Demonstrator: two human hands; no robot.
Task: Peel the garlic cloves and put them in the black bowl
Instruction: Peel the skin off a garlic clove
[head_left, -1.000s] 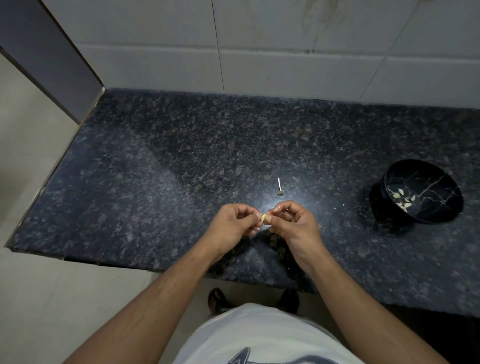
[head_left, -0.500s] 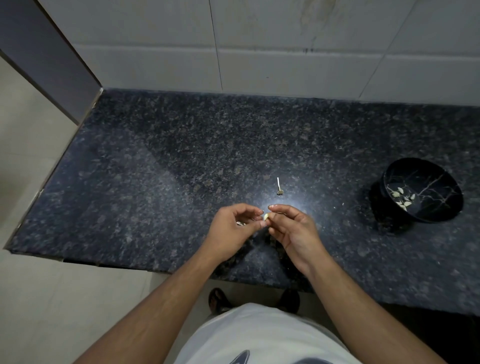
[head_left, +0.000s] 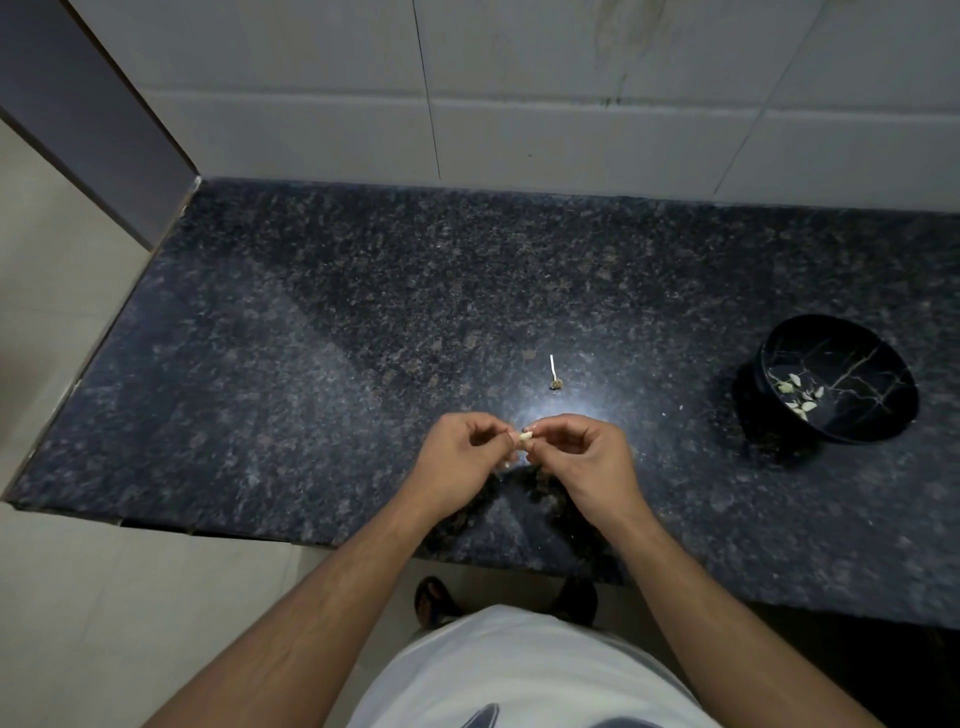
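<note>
We pinch the clove (head_left: 525, 437) between our left hand (head_left: 464, 457) and right hand (head_left: 587, 460), well left of the bowl (head_left: 836, 378).

Beyond the pinching fingers the countertop (head_left: 363, 312) looks like polished speckled dark granite, throwing a glossy glare. Off to the right, the black bowl (head_left: 779, 431) is smooth and shiny (pale marble-like veins inside). The wall tiles (head_left: 571, 130) look matt.

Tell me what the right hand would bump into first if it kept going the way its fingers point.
The right hand points left, so it would likely meet the garlic clove it pinches, then the left hand just beyond; depth is unclear.
</note>
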